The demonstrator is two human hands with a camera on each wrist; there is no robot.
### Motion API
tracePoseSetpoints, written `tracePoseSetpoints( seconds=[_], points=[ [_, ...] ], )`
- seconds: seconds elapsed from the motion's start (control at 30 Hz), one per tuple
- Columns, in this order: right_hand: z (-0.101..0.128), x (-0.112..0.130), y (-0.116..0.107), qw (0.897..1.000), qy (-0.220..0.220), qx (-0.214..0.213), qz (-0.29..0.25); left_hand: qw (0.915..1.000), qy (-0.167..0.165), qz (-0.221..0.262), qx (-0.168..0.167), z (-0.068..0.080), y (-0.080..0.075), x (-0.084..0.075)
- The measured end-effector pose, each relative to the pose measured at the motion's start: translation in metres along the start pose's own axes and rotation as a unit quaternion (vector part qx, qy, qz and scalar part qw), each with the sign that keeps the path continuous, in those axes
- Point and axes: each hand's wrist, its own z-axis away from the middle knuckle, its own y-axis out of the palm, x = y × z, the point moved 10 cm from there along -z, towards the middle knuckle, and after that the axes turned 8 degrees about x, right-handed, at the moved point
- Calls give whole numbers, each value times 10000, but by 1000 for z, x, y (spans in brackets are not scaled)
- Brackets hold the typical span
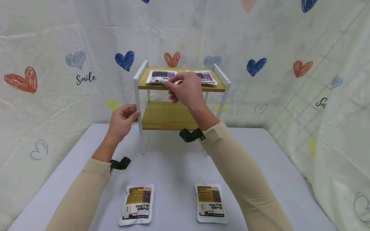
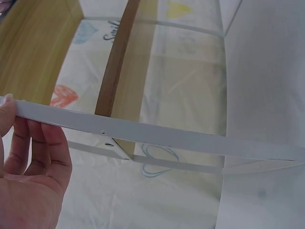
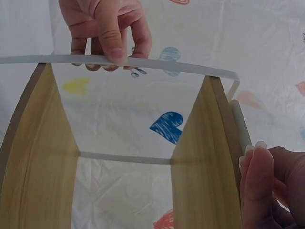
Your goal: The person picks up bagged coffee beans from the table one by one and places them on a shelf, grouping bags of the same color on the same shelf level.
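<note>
We should brace the slim white metal frame and ease the flat white-and-purple packet, lying left on the yellowish wooden top shelf, down square. Our left hand grips the frame's leg; our right hand, fingers nearly closed, pinches the packet's near edge.

Even, diffuse light; faint shadow on the tabletop below the right hand; wrist views dimmer, backdrop beyond the left hand soft.
</note>
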Motion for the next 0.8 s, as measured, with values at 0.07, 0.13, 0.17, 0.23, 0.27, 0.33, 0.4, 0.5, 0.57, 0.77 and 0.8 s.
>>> tracePoseSetpoints(
  seconds=[0.07,0.13,0.17,0.23,0.27,0.33,0.4,0.5,0.57,0.77,0.8],
  points=[
    [0,0,0,10000,13,-10,24,10000,9,15,7,0,0,0],
    [0,0,0,10000,25,-22,51,10000,25,22,35,0,1,0],
    [0,0,0,10000,28,-30,76,10000,33,29,41,0,1,0],
    [0,0,1,9999,25,-47,98,10000,46,54,51,-1,1,0],
    [-1,0,1,9999,13,-51,101,10000,46,59,56,-1,1,0],
    [-1,0,1,9999,-15,-56,116,9999,46,76,58,-1,0,1],
    [0,1,1,9999,-64,-65,96,9999,38,85,63,-1,0,1],
    [1,0,1,9998,-188,-60,-47,9999,27,89,62,-1,0,1],
    [3,0,0,9993,-297,-71,-191,10000,18,68,58,-1,1,1],
    [11,1,-3,9959,-690,-211,-551,10000,-12,7,58,0,1,1],
    [12,1,-3,9951,-742,-227,-619,10000,-14,4,55,0,0,1]
  ],
)
